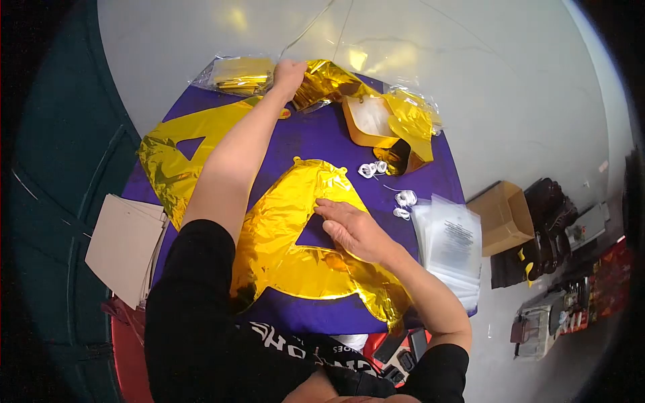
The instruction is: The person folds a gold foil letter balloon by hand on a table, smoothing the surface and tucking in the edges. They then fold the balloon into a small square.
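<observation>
A flat gold foil balloon shaped like the letter A [295, 248] lies on a purple cloth [322, 138] in front of me. My right hand [353, 228] rests flat on it, fingers together, beside the triangular hole. My left hand [290, 72] reaches to the far edge of the cloth and grips crumpled gold foil [329, 80] there. A second gold A balloon [178, 158] lies to the left, partly under my left arm.
A clear bag of gold foil [238, 72] lies at the far left. Folded gold pieces [393, 124], white ribbon coils [386, 181] and a stack of clear plastic bags [450, 245] lie on the right. Cardboard sheets [124, 245] left, open box [500, 218] right.
</observation>
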The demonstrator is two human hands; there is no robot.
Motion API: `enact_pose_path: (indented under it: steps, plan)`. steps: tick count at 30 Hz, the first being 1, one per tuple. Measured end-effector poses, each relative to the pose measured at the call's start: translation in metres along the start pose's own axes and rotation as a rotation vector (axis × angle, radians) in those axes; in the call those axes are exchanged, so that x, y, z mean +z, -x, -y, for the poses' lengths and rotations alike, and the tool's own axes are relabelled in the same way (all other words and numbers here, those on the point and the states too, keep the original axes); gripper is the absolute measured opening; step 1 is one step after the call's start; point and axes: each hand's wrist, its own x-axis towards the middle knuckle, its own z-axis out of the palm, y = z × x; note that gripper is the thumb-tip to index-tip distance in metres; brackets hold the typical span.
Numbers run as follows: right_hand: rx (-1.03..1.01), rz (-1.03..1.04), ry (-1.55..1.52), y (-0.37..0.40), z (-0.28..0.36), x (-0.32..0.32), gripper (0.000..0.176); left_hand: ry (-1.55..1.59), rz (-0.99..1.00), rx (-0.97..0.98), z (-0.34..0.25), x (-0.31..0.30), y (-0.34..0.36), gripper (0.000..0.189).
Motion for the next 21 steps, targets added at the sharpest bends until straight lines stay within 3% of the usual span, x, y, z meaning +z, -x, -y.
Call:
enact_pose_path:
  steps: [2, 4, 9, 11, 13, 15, 17, 21]
  plan:
    - [0.035, -0.04, -0.086, -0.001, -0.002, -0.001, 0.041, 0.304, 0.066, -0.063, 0.0, -0.001, -0.002, 0.025]
    - [0.078, -0.077, -0.152, -0.003, 0.0, -0.004, 0.042, 0.709, 0.17, -0.159, -0.04, -0.01, 0.036, 0.024]
    - [0.281, -0.167, -0.4, -0.006, -0.023, -0.002, 0.047, 0.857, 0.273, -0.113, -0.081, -0.035, 0.088, 0.028]
    - [0.332, -0.319, -0.699, -0.012, -0.025, -0.004, 0.053, 0.883, 0.325, -0.117, -0.088, -0.046, 0.11, 0.031]
    - [0.474, -0.445, -0.993, -0.02, -0.028, -0.009, 0.07, 0.858, 0.381, -0.133, -0.089, -0.061, 0.129, 0.035]
    - [0.479, -0.504, -1.262, -0.024, -0.038, -0.018, 0.081, 0.873, 0.427, -0.133, -0.087, -0.076, 0.149, 0.034]
    - [0.465, -0.572, -1.363, -0.027, -0.035, -0.025, 0.095, 0.828, 0.391, -0.19, -0.102, -0.094, 0.19, 0.034]
    - [0.472, -0.582, -1.429, -0.027, -0.037, -0.029, 0.099, 0.77, 0.563, -0.253, -0.089, -0.135, 0.236, 0.033]
